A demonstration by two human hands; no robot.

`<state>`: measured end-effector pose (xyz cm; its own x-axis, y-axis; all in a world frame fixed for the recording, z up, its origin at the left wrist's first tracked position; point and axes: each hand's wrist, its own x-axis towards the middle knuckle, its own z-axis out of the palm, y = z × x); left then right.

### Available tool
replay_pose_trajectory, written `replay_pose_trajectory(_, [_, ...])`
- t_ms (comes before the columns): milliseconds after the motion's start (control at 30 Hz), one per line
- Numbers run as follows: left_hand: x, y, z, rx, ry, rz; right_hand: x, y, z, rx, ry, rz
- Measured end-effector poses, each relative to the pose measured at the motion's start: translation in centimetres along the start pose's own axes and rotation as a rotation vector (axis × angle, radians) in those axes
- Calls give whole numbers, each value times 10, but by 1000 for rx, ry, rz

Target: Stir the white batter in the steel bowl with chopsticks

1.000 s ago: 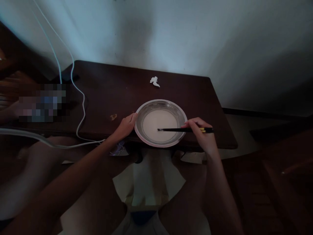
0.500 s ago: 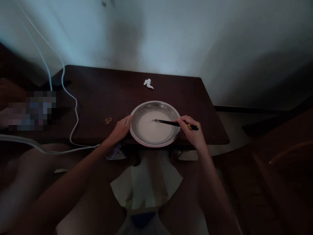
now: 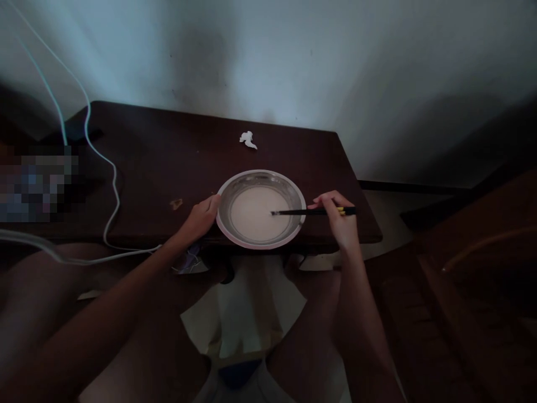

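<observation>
One metal bowl [image 3: 260, 179] of whitish liquid [image 3: 254, 215] is set between the left hand [image 3: 203, 216] and the right hand [image 3: 339, 211], on one dark table [image 3: 146, 168]; its rim is clasped by the former; black chopsticks [image 3: 293, 212], tips at the liquid, are gripped by the latter; beyond, one white scrap [image 3: 248, 139] is backed by one pale wall [image 3: 285, 61].

A dark brown table [image 3: 159, 145] fills the middle of the frame. A round metal bowl [image 3: 260, 179] sits at its center front. Crumpled white paper [image 3: 248, 140] lies above, a small brown scrap [image 3: 176, 204] left, and a white cord [image 3: 114, 176] farther left.
</observation>
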<state>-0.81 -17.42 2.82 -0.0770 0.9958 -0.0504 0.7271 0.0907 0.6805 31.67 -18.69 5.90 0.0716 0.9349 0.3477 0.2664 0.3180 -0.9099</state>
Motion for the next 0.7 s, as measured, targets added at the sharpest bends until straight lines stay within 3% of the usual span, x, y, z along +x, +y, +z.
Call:
replay_pose_trajectory(100, [0, 0, 0, -4, -7, 1, -2, 0, 3, 55, -78, 45])
replay_pose_trajectory(167, [0, 0, 0, 0, -5, 14, -3, 0, 10, 15, -211, -1])
replay_pose_trajectory(233, [0, 1, 0, 1, -4, 19, -3, 1, 13, -56, -256, -68])
replay_pose_trajectory(300, [-1, 2, 0, 0, -6, 8, -1, 1, 9, -90, -167, -93])
replay_pose_trajectory(400, [0, 3, 0, 12, -12, -6, -1, 0, 0, -11, 2, -17])
replay_pose_trajectory(500, [1, 2, 0, 24, -8, 2, -3, -1, 2, 68, -67, 60])
replay_pose_trajectory(600, [1, 0, 1, 24, -4, 10, -3, -2, 11, -13, -216, -13])
replay_pose_trajectory(700, [1, -1, 1, 25, 5, 19, -1, -1, 10, -114, -152, -79])
